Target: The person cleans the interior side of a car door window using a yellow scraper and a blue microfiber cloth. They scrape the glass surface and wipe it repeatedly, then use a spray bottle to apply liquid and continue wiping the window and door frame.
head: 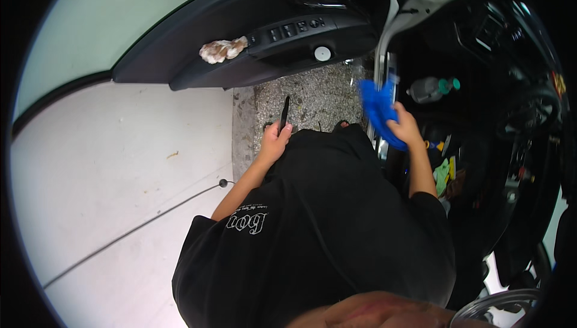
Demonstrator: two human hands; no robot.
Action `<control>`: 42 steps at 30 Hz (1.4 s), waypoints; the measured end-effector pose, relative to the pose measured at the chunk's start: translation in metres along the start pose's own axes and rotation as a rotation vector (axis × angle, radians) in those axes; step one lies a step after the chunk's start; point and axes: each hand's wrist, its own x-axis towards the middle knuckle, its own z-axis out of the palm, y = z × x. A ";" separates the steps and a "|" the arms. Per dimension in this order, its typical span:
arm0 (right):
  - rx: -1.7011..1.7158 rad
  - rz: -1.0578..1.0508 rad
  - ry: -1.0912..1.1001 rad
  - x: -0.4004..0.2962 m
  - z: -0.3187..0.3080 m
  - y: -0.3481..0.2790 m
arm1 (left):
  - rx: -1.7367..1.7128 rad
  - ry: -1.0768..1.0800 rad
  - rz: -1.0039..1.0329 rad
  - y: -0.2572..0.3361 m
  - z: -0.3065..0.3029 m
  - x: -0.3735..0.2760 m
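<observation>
My left hand [276, 141] is closed around a slim black handheld object [284, 114] that points away from me; its exact kind cannot be told. In my right hand [405, 125] is a blue cloth [381, 107], blurred and hanging beside the metal door sill [383, 148] of a car. Ahead of me the open car door [216, 21] shows its inner panel with window switches [288, 30]. A crumpled, brown-stained white cloth [223, 50] rests on the door panel, and a round white lid or disc [322, 53] sits in its lower recess.
Inside the car at right lie a spray bottle with a green top [428, 90], a green cloth [441, 177] and yellow tools [452, 168]. The steering wheel [529, 111] is beyond. A white wall [135, 157] with a dark cable [135, 229] stands at left. Speckled floor [315, 98] lies between.
</observation>
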 end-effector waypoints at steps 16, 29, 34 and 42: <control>-0.484 -0.196 -0.070 0.261 0.100 -0.253 | 0.305 0.515 -0.051 -0.085 -0.100 -0.056; -0.155 -0.142 -0.288 0.275 0.110 -0.237 | 0.564 0.077 0.385 0.061 -0.095 0.172; -0.008 -0.144 -0.522 0.276 0.083 -0.237 | 0.578 0.010 0.357 0.059 -0.073 0.229; 0.046 -0.026 -0.448 0.276 0.076 -0.245 | 0.867 -0.288 0.343 0.093 -0.067 0.223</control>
